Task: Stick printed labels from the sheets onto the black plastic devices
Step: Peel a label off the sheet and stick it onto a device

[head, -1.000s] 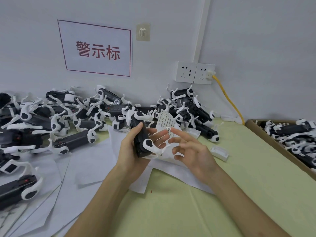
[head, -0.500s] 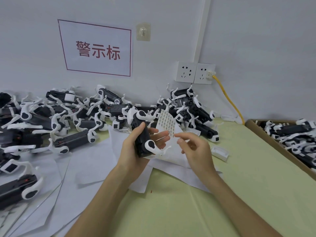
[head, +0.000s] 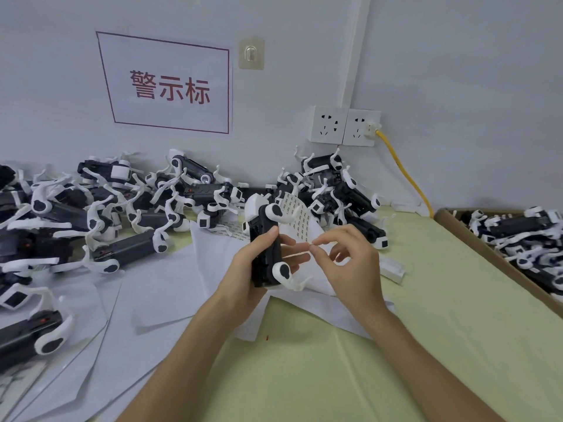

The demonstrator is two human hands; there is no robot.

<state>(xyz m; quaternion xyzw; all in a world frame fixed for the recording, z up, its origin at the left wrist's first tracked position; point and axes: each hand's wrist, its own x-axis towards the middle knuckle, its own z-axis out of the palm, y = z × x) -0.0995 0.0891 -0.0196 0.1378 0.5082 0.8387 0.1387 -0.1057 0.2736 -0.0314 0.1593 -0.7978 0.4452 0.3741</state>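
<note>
The left hand (head: 246,269) grips one black device (head: 265,254) upright, thumb curled over its near face and fingers wrapped behind it, their tips showing past its right edge. Just right of those fingertips, the right hand (head: 353,263) pinches a tiny label (head: 310,245) between thumb and forefinger, too small to read; its other three fingers are loosely spread. The label is close to the left fingertips, and I cannot tell whether it touches them.

Right behind both sets of fingers a curled label sheet (head: 300,220) rises, partly hidden by the device's white clip. Beyond it a heap of devices (head: 335,190) lies against the wall. A larger heap (head: 122,208) spreads far to the left of the left fingers, over loose white papers (head: 158,287) on the green table (head: 426,300). A small white piece (head: 393,268) lies just right of the right hand, and further right a cardboard box (head: 457,226) holds more devices (head: 524,233).

Counted: two hands, one held device, one pinched label, one box, two wall sockets (head: 345,126), one yellow cable (head: 405,175), one sign (head: 170,86), one hook (head: 251,53). The heaped devices are too tangled to count
</note>
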